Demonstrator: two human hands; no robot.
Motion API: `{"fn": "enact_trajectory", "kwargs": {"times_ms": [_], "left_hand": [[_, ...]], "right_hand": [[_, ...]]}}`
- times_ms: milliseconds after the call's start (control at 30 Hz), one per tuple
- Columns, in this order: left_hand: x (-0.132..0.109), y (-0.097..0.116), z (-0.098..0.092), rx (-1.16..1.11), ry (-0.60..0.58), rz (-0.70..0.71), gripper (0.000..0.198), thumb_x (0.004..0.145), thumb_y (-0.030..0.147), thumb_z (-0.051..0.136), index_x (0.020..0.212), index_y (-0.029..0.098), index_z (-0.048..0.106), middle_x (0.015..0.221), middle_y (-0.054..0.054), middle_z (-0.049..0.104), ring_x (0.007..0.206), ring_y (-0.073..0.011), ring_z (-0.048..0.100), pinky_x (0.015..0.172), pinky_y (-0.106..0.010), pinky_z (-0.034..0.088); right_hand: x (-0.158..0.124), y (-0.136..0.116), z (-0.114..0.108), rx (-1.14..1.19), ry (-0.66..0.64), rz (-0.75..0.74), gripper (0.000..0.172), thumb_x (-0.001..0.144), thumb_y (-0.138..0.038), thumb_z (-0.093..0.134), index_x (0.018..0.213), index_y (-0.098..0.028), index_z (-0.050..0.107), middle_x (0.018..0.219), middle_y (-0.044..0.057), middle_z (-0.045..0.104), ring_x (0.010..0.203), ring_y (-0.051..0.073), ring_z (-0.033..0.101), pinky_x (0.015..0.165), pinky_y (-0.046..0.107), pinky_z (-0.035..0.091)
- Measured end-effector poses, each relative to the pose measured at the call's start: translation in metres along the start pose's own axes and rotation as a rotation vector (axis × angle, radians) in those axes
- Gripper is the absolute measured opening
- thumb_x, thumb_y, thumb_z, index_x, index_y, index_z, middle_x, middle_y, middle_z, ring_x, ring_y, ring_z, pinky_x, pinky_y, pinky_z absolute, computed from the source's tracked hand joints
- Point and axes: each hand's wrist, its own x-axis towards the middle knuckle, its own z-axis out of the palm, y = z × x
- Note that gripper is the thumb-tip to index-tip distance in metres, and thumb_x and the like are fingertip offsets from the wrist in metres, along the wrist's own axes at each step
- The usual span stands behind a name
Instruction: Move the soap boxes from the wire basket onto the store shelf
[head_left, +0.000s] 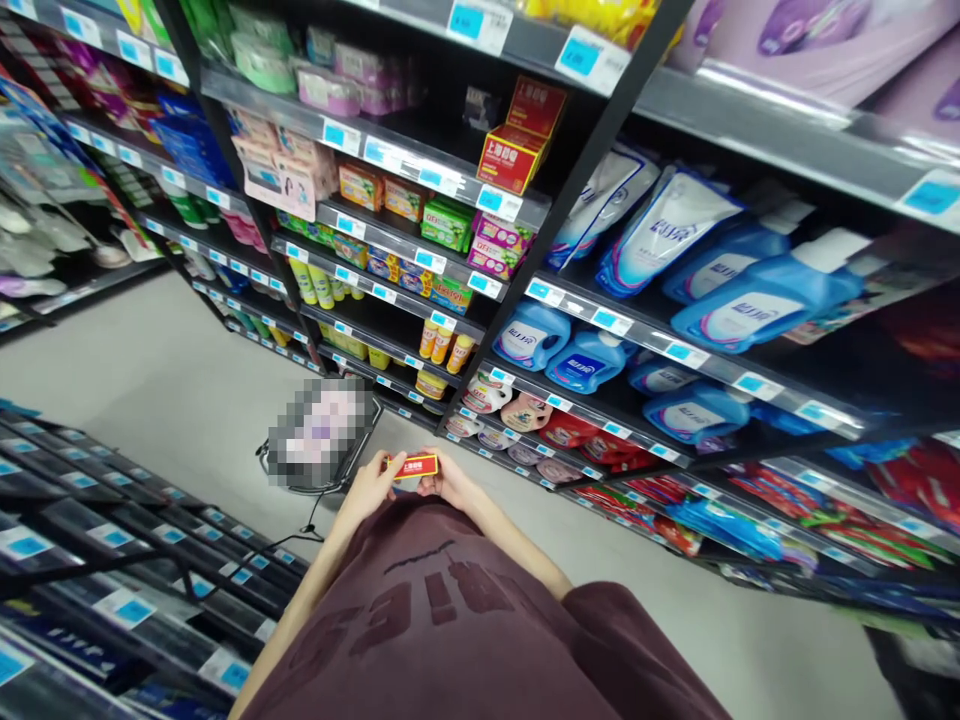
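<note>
A small red soap box with yellow edges and white lettering is held between my two hands, in front of my shirt. My left hand grips its left end, with the thumb on the printed face. Fingers of my right hand close on the right end. Similar red-and-yellow soap boxes stand on a shelf ahead, one behind and above another. Lower shelves hold orange, green and purple soap packs.
A black-framed cart with blurred-out contents stands on the grey floor beyond my left hand. Blue detergent bottles and pouches fill shelves on the right. Another rack with price tags runs along the lower left.
</note>
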Motion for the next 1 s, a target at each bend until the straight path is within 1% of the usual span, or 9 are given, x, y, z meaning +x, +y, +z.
{"fn": "enact_trajectory", "kwargs": {"times_ms": [67, 167, 300, 433, 533, 633, 767, 867, 1000], "left_hand": [[0.001, -0.001, 0.001, 0.014, 0.023, 0.026, 0.057, 0.091, 0.069, 0.045, 0.111, 0.017, 0.058, 0.063, -0.001, 0.068, 0.054, -0.0226, 0.068, 0.068, -0.033, 0.052], [0.002, 0.001, 0.003, -0.011, 0.066, 0.06, 0.06, 0.087, 0.067, 0.052, 0.12, 0.018, 0.055, 0.087, -0.007, 0.075, 0.057, -0.0201, 0.069, 0.066, -0.032, 0.054], [0.005, 0.0, 0.005, -0.113, 0.104, 0.117, 0.068, 0.083, 0.064, 0.057, 0.131, 0.017, 0.051, 0.115, -0.013, 0.072, 0.071, -0.0214, 0.072, 0.065, -0.032, 0.058], [0.01, -0.012, 0.005, -0.189, 0.126, 0.175, 0.076, 0.085, 0.062, 0.056, 0.144, 0.015, 0.045, 0.127, -0.016, 0.068, 0.083, -0.0238, 0.074, 0.072, -0.034, 0.06], [0.012, -0.019, 0.003, -0.178, 0.148, 0.184, 0.073, 0.087, 0.064, 0.052, 0.141, 0.015, 0.051, 0.126, -0.016, 0.069, 0.086, -0.0251, 0.073, 0.072, -0.034, 0.059], [0.012, -0.017, 0.001, -0.203, 0.191, 0.172, 0.069, 0.087, 0.067, 0.049, 0.134, 0.016, 0.057, 0.122, -0.015, 0.071, 0.087, -0.0264, 0.073, 0.068, -0.033, 0.058], [0.011, -0.008, -0.002, -0.343, 0.221, 0.102, 0.074, 0.083, 0.073, 0.051, 0.13, 0.015, 0.056, 0.115, -0.015, 0.073, 0.068, -0.0238, 0.072, 0.06, -0.033, 0.056], [0.012, -0.005, -0.004, -0.46, 0.208, 0.058, 0.085, 0.073, 0.077, 0.061, 0.128, 0.013, 0.054, 0.099, -0.013, 0.075, 0.06, -0.0245, 0.072, 0.057, -0.032, 0.053], [0.013, -0.003, -0.003, -0.612, 0.225, 0.098, 0.085, 0.068, 0.076, 0.07, 0.125, 0.014, 0.058, 0.07, -0.004, 0.072, 0.056, -0.0248, 0.069, 0.053, -0.031, 0.051]], "right_hand": [[-0.001, -0.001, 0.001, -0.001, 0.006, -0.001, 0.043, 0.1, -0.045, 0.04, 0.084, -0.014, 0.065, 0.05, 0.002, 0.065, 0.048, 0.016, 0.065, 0.052, 0.023, 0.052], [-0.001, -0.002, 0.003, -0.003, 0.022, -0.026, 0.038, 0.1, -0.043, 0.04, 0.092, -0.015, 0.064, 0.055, 0.001, 0.067, 0.049, 0.015, 0.065, 0.052, 0.021, 0.05], [0.0, 0.001, 0.005, -0.07, 0.012, -0.122, 0.034, 0.096, -0.047, 0.049, 0.109, -0.018, 0.059, 0.068, 0.002, 0.072, 0.05, 0.015, 0.066, 0.05, 0.023, 0.049], [0.0, 0.002, 0.008, -0.142, 0.02, -0.192, 0.049, 0.084, -0.052, 0.068, 0.12, -0.023, 0.052, 0.086, 0.003, 0.076, 0.053, 0.015, 0.068, 0.047, 0.022, 0.046], [0.001, 0.001, 0.008, -0.22, 0.049, -0.259, 0.062, 0.073, -0.056, 0.08, 0.118, -0.022, 0.053, 0.09, 0.003, 0.075, 0.059, 0.016, 0.07, 0.05, 0.022, 0.047], [0.001, -0.005, 0.006, -0.293, 0.033, -0.337, 0.07, 0.064, -0.06, 0.085, 0.114, -0.021, 0.054, 0.091, 0.003, 0.075, 0.061, 0.016, 0.071, 0.052, 0.023, 0.048], [0.001, -0.019, 0.008, -0.327, 0.051, -0.457, 0.07, 0.066, -0.063, 0.084, 0.112, -0.02, 0.054, 0.091, 0.004, 0.076, 0.056, 0.014, 0.068, 0.052, 0.023, 0.046], [0.001, -0.035, 0.01, -0.364, 0.056, -0.528, 0.071, 0.064, -0.067, 0.083, 0.11, -0.022, 0.052, 0.089, 0.003, 0.076, 0.059, 0.016, 0.069, 0.053, 0.024, 0.047], [-0.007, -0.064, 0.013, -0.542, -0.002, -0.572, 0.071, 0.062, -0.064, 0.085, 0.111, -0.023, 0.053, 0.094, 0.004, 0.076, 0.082, 0.024, 0.075, 0.059, 0.028, 0.052]]}}
